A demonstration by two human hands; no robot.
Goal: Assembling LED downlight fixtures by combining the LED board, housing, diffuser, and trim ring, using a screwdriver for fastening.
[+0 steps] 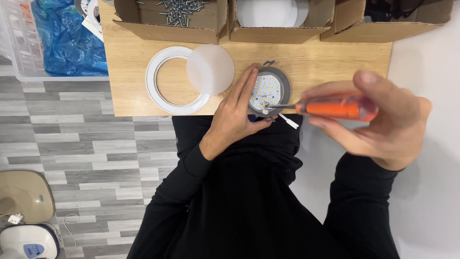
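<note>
A round grey lamp housing (pixel 283 81) with a white board of small yellow LEDs (pixel 265 91) lies at the front edge of the wooden table (pixel 306 67). My left hand (pixel 235 112) rests against its left side and steadies it. My right hand (pixel 383 122) grips a screwdriver with an orange handle (pixel 335 108); its metal shaft points left and the tip meets a screw at the board's lower edge. A short white connector (pixel 289 121) hangs off the housing over the table edge.
A white ring (pixel 154 81) and a frosted round diffuser (pixel 211 69) lie left of the lamp. Cardboard boxes line the back: one with screws (pixel 179 12), one with white discs (pixel 266 12). A blue bag (pixel 67 38) sits in a clear bin at left. A beige appliance (pixel 21 194) stands on the floor.
</note>
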